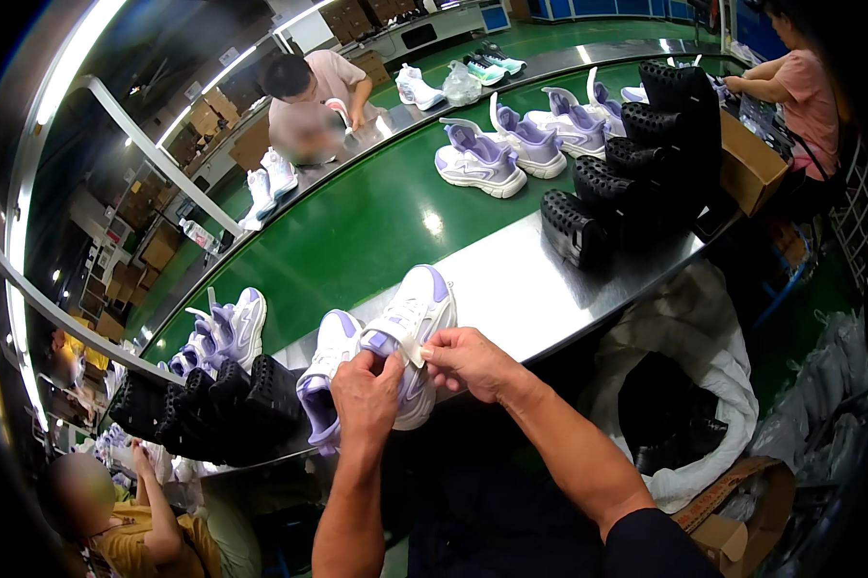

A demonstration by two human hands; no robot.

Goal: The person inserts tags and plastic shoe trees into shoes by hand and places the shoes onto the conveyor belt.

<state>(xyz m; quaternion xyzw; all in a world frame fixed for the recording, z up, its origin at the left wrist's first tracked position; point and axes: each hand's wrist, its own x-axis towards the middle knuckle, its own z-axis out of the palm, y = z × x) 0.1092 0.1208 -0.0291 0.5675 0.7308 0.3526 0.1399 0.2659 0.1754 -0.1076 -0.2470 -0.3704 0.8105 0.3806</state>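
Note:
A white and purple sneaker (424,294) lies at the steel edge of the line in front of me, toe pointing away. Its pale strap (410,349) crosses the upper. My right hand (471,362) is closed, pinching the strap's end between thumb and fingers. On the shoe's left side my left hand (367,393) is closed on it near the strap and opening, its fingertips partly hidden. A matching sneaker (334,339) rests just left, close against the held one. Part of the held shoe's heel is covered by my left hand.
Black studded blocks (571,226) stand stacked at right, with more black blocks (261,390) at left. White and purple sneakers (480,162) sit on the green belt (357,231). Below right is a white sack (723,347). Co-workers (309,106) work across the line and at both sides.

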